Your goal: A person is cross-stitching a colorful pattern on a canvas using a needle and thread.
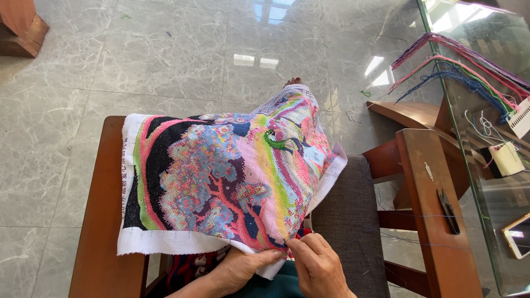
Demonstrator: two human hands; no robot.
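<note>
A large cross-stitch cloth [221, 176] with a colourful tree and bird design lies draped over my lap and a wooden armrest [102, 221]. My left hand [243, 267] grips the cloth's near white edge from below. My right hand [317, 265] pinches the same edge beside it, fingertips together at the stitched border. Whether it holds a needle is too small to tell.
A second wooden armrest [436, 209] on the right carries small dark scissors [447, 212] and a needle. A glass table [491, 138] holds bundles of coloured thread [469, 72], a thread spool [505, 157] and a phone [519, 234]. Grey tiled floor lies ahead.
</note>
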